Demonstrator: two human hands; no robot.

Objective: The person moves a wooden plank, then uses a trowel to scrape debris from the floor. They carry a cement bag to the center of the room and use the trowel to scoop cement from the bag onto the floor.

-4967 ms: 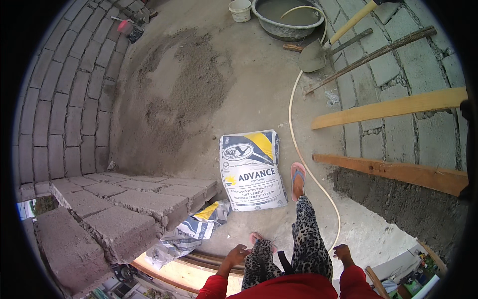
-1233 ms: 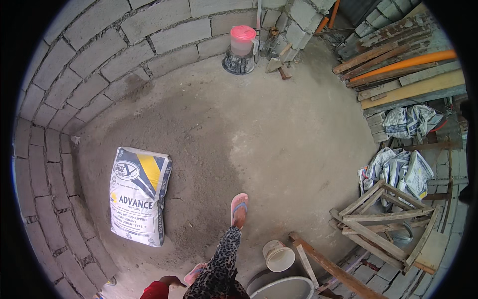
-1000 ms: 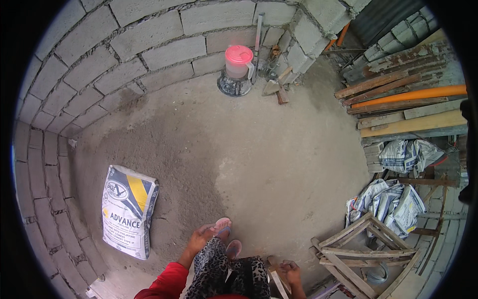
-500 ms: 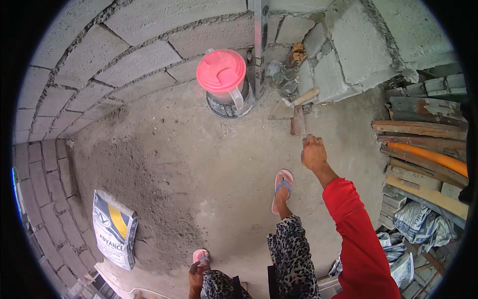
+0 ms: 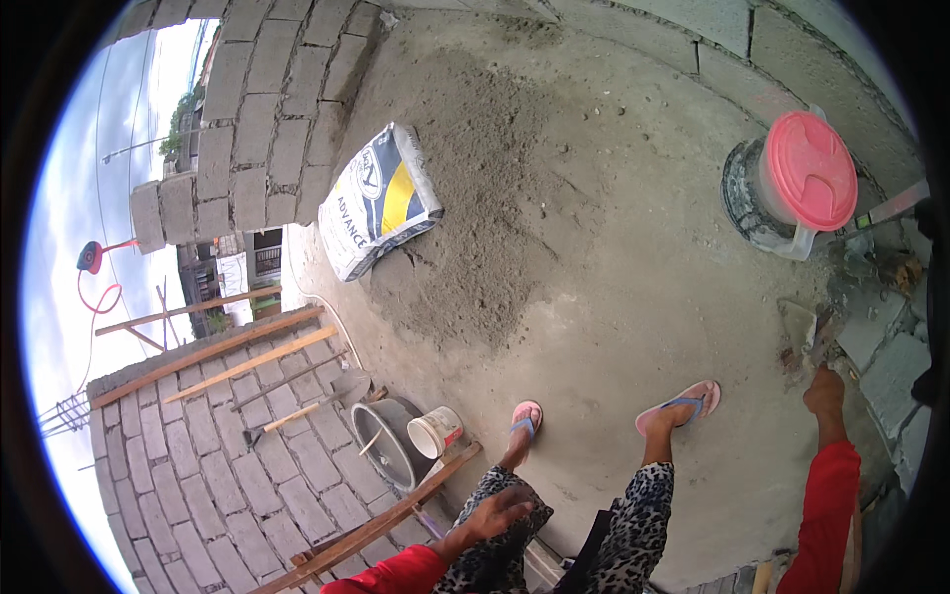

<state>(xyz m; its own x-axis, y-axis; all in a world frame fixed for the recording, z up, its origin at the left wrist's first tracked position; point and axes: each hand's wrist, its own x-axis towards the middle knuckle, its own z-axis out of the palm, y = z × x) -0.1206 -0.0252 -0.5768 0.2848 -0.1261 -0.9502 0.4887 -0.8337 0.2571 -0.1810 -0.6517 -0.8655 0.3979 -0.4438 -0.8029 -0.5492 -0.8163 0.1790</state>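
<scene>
My right hand (image 5: 824, 392) reaches low over the floor at the right, fingers stretched toward a trowel (image 5: 798, 324) and holding nothing that I can see. The trowel lies by the block wall, its blade grey with mortar. A short wooden piece is beside it. I cannot tell whether my fingertips touch either one. My left hand (image 5: 498, 515) is at my left knee, over the patterned trousers, empty with its fingers loosely bent and apart. Farther off at the right, a pink-lidded clear pitcher (image 5: 807, 178) stands in a dark, mortar-smeared bucket (image 5: 744, 203).
A cement bag (image 5: 381, 203) stands beside a spread heap of grey sand (image 5: 475, 198). At the lower left are a black tub (image 5: 386, 436), a white pail (image 5: 435, 433), a shovel (image 5: 348, 386) and wooden planks (image 5: 391, 520). Block walls (image 5: 228, 465) border the floor.
My view has swung left, so the pitcher, trowel and right hand now lie far right. The left hand shows more fully at the knee. The tub, pail and shovel have come into view.
</scene>
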